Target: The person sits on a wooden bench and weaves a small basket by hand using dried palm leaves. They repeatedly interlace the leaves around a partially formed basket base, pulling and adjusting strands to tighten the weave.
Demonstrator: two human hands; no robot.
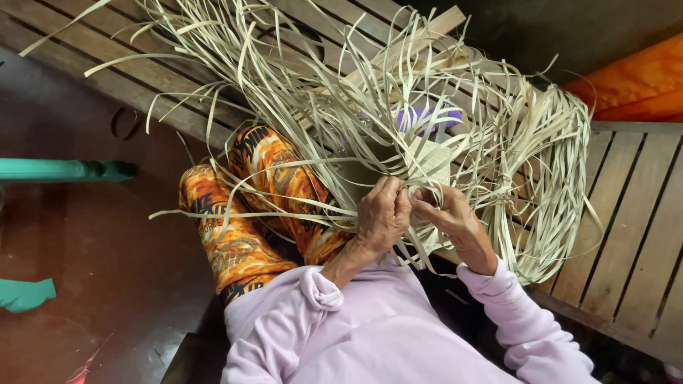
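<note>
Your left hand point(383, 215) is curled shut over a bunch of pale strips point(334, 92) at the near edge of the woven patch point(431, 162), and your right hand point(449, 217) pinches a single strip just beside it, fingertips of the two hands almost touching. The weave sits on your lap against the slatted bench point(633, 227), with loose strips fanning up and out over the slats and a thick bundle point(551, 171) curving down on the right. To work this spot well, keep the left hand clamped firmly so the finished rows cannot loosen, and let only the right hand move. Draw the pinched strip flat, not twisted, and seat it snug against its neighbour before you let go. Watch the long ends crossing your patterned trousers point(245, 206): they look likely to snag, so sweep them clear of the strip you are working. Something purple point(427, 117) lies under the strips farther back; I cannot tell what it is, so avoid dragging strips across it.
</note>
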